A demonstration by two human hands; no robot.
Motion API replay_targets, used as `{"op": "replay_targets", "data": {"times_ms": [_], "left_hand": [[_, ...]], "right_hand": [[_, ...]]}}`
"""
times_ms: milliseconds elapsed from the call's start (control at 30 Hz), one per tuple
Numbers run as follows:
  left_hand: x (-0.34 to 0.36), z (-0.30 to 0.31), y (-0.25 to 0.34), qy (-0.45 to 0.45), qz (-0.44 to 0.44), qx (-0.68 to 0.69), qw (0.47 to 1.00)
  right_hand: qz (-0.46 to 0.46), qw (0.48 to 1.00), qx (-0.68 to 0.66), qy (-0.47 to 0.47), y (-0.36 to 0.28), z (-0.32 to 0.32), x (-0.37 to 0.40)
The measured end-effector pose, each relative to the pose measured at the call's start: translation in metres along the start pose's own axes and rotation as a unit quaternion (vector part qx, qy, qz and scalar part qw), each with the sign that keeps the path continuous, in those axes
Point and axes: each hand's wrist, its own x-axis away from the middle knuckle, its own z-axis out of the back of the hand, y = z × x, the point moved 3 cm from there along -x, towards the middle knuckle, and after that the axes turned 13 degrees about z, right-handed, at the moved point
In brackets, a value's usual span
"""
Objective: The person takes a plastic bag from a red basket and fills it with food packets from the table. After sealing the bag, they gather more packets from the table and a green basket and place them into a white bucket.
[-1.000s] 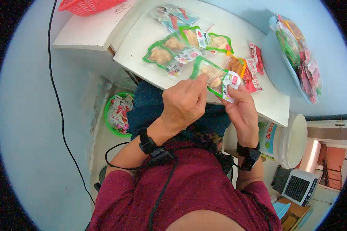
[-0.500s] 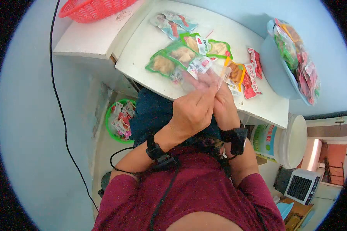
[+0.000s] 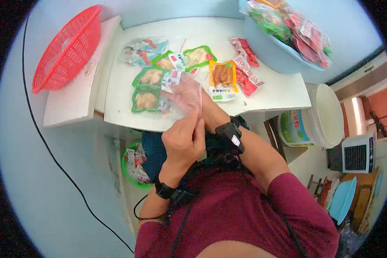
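My left hand (image 3: pixel 182 139) is closed, pinching the open edge of a clear plastic bag (image 3: pixel 194 105). Inside that bag, blurred through the film, is my right hand (image 3: pixel 185 91), its fingers stretched toward two green-edged packets. One packet (image 3: pixel 151 77) lies above the other (image 3: pixel 145 101); both show pale food, and their printed ends reach the fingertips. Just behind are two more green-edged packets (image 3: pixel 198 58) (image 3: pixel 164 63). An orange-edged packet (image 3: pixel 222 75) with brown food lies right of my right hand, beside red packets (image 3: pixel 248 79) (image 3: pixel 246 51).
On the white table (image 3: pixel 271 92), blue-and-clear packets (image 3: pixel 144 51) lie at the back left. A red basket (image 3: pixel 69 49) stands on the left ledge. A blue tub (image 3: pixel 266 47) at the back right holds many packets. Below are a green basket (image 3: pixel 125 167) and a white bucket (image 3: pixel 327 116).
The view has swung to the right, so the table appears further left. My right hand reaches deeper into the bag, and my left hand has separated from it, holding the bag's edge.
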Motion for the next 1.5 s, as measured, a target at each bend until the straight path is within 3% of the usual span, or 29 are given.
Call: {"op": "replay_targets", "data": {"times_ms": [100,200,300,400,500,600,667,733,833,900,1000,1100,1200,1233,1300,1333,1500], "left_hand": [[0.004,0.009,-0.001,-0.066,0.043,-0.042,0.996],[-0.006,0.014,-0.019,0.054,-0.008,-0.099,0.994],[-0.028,0.016,-0.040,0.043,0.031,-0.059,0.997],[-0.040,0.012,-0.053,0.002,0.005,-0.099,0.995],[-0.040,0.005,-0.066,-0.060,0.037,-0.108,0.992],[-0.036,-0.001,-0.074,-0.063,0.036,-0.132,0.989],[-0.035,-0.004,-0.077,-0.048,0.026,-0.148,0.987],[-0.033,-0.007,-0.079,-0.042,0.020,-0.160,0.986],[-0.035,-0.008,-0.079,-0.036,0.018,-0.176,0.983],[-0.035,-0.007,-0.075,-0.038,0.020,-0.188,0.981],[-0.034,-0.006,-0.072,-0.046,0.015,-0.207,0.977],[-0.034,-0.007,-0.073,-0.033,0.019,-0.180,0.983],[-0.031,-0.002,-0.070,0.004,0.033,-0.124,0.992],[-0.030,0.001,-0.068,0.014,0.031,-0.114,0.993],[-0.025,0.011,-0.063,0.034,0.033,-0.099,0.994],[-0.021,0.018,-0.062,0.055,0.019,-0.110,0.992],[0.001,0.064,-0.088,0.125,0.043,-0.104,0.986]], "right_hand": [[-0.004,0.999,-0.049,0.004,-0.006,-0.004,0.007],[0.019,0.997,-0.076,0.011,-0.015,-0.014,0.015],[-0.022,0.989,-0.123,0.077,-0.025,-0.024,0.017],[-0.025,0.990,-0.097,0.094,-0.019,-0.022,0.016],[-0.013,0.993,-0.098,0.059,-0.025,-0.031,0.015],[-0.052,0.993,-0.102,-0.007,-0.006,-0.009,0.006],[0.102,0.971,0.148,-0.160,0.025,0.033,-0.004],[0.161,0.933,0.241,-0.213,0.008,0.032,0.008],[0.055,0.990,0.075,-0.105,-0.041,0.015,0.033],[-0.104,0.982,-0.146,0.061,-0.051,0.014,0.044],[-0.064,0.990,-0.098,0.077,-0.081,0.016,0.061],[0.000,0.991,0.091,0.103,-0.113,0.015,0.074],[0.207,0.916,0.324,0.113,-0.120,0.008,0.076],[0.286,0.852,0.436,0.056,-0.125,-0.004,0.077],[0.429,0.663,0.609,-0.066,-0.126,-0.035,0.085],[0.435,0.630,0.633,-0.117,-0.118,-0.043,0.086],[0.387,0.646,0.610,-0.245,-0.079,-0.075,0.084]]}}
